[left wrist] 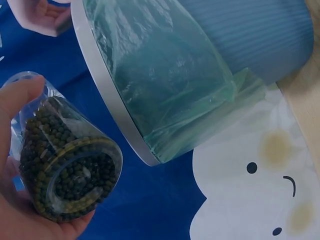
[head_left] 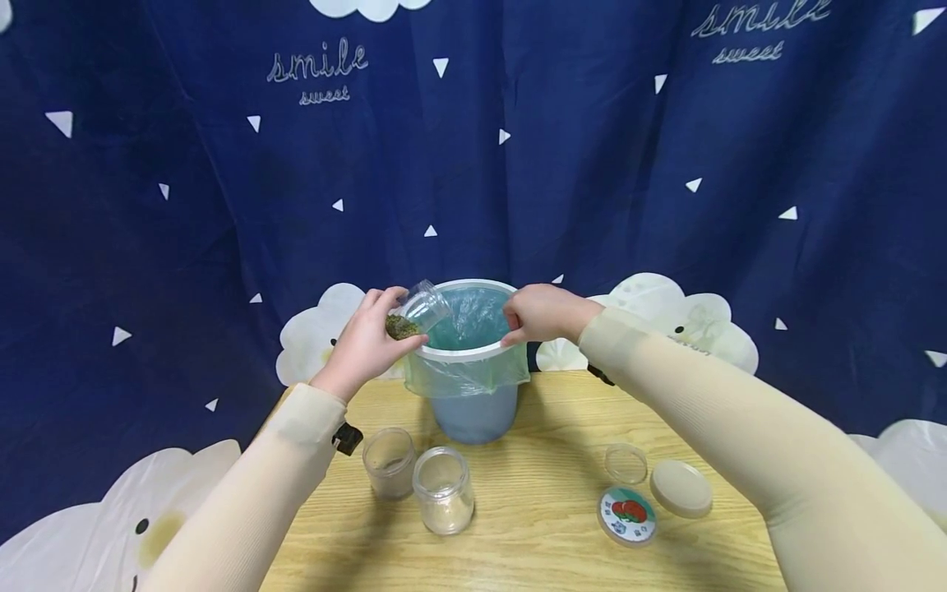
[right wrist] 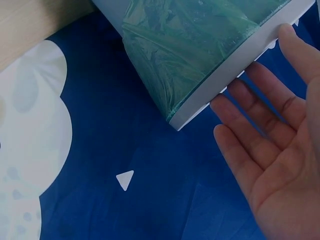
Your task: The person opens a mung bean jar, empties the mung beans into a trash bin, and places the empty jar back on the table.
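Note:
In the head view my left hand [head_left: 371, 344] holds a clear jar [head_left: 427, 307] on its side, its mouth over the edge of a blue trash can [head_left: 473, 415]. Small green beans [left wrist: 82, 180], like mung beans, lie toward the jar's bottom in the left wrist view. A translucent green bag [head_left: 466, 376] lines the can and folds over below its white rim [head_left: 473, 355]. Across the opening, my right hand [head_left: 546, 314] is at the rim. The right wrist view shows its thumb [right wrist: 295, 45] against the rim and its fingers loosely extended beside it.
Two clear jars, one at left [head_left: 390, 473] and one nearer [head_left: 445, 497], stand on the wooden table [head_left: 533, 534]. To the right lie a tomato-printed lid [head_left: 627, 516], a beige lid [head_left: 681, 488] and a clear round piece [head_left: 625, 464]. A blue curtain [head_left: 473, 181] hangs behind.

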Demonstrator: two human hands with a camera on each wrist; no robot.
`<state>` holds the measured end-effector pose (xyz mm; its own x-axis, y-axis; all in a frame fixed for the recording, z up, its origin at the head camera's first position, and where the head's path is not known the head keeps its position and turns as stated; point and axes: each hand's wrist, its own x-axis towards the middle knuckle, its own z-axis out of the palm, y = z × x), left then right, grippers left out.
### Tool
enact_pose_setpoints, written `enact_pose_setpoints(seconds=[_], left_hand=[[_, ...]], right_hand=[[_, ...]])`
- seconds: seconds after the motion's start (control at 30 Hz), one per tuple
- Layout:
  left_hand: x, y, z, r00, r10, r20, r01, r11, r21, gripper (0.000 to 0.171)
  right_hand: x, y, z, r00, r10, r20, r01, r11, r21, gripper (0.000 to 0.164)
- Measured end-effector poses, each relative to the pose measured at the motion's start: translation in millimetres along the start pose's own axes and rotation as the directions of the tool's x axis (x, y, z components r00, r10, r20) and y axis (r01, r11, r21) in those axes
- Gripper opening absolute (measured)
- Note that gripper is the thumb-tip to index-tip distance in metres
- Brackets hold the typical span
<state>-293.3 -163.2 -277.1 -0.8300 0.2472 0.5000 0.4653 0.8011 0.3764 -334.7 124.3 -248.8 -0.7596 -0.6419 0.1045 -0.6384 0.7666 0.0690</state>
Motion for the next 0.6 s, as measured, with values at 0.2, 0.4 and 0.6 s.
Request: enact_pose_setpoints(seconds=[0.2, 0.4, 0.6], left_hand=[[2.9, -3.2, 0.0, 0.999, -0.028, 0.03, 0.027, 0.999, 0.019, 0.074], [5.0, -5.3, -0.4, 0.998, -0.046, 0.037, 0.045, 0.999, 0.031, 0.08], [6.0, -5.3, -1.1, 0.999, -0.039, 0.022, 0.039, 0.999, 0.032, 0.074]], right_hand=[[0.0, 0.1, 1.2, 1.0, 0.004, -0.002, -0.004, 1.0, 0.0, 0.033], [-0.7, -0.8, 1.1, 1.0, 0.003, -0.004, -0.003, 1.0, 0.001, 0.033], [-3.1, -1.5, -0.3, 1.0, -0.004, -0.014, 0.004, 1.0, 0.001, 0.032]])
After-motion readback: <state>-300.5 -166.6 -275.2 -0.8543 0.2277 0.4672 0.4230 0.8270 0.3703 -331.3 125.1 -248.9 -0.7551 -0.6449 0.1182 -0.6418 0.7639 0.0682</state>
